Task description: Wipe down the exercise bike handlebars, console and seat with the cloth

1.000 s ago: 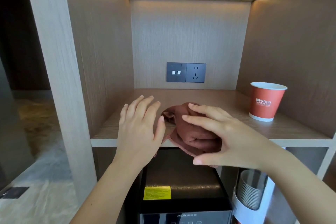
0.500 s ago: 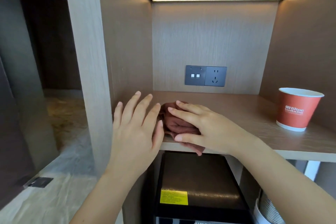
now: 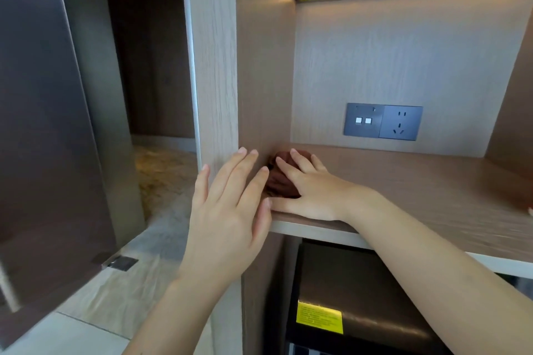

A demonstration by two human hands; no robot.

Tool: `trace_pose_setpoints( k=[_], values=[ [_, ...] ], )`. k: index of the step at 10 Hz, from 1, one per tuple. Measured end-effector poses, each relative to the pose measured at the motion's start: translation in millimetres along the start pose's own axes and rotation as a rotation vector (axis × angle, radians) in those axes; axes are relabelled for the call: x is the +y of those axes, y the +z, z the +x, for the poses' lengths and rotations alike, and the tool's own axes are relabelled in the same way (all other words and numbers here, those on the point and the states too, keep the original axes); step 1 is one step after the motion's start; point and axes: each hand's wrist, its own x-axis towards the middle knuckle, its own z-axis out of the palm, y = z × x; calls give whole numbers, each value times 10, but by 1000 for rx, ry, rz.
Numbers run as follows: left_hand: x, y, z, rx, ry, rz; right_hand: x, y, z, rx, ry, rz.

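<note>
1. Wooden shelf (image 3: 403, 196), mid-frame: the bunched brown cloth (image 3: 284, 181) is lodged in its left corner.
2. Right hand (image 3: 313, 192) is laid over it, fingers nearly straight, likely for gathering; left hand (image 3: 230, 210) is held open and empty alongside.

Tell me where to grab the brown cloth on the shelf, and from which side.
Grip the bunched top of the brown cloth, coming from above and front right. It is a crumpled mound on the shelf, close against the side wall on its left, so that side is blocked. The right hand lies over it; curling the fingers into the folds should gather it.
</note>
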Motion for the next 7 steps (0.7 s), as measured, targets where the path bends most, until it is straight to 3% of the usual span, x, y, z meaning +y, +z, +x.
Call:
trace_pose_setpoints(
  k=[4,7],
  values=[
    [5,19,-19,52,0,-7,-43,-24,20,69,-20,27],
    [375,141,-31,87,3,-17,348,-117,-612,309,192,-118]
  ],
)
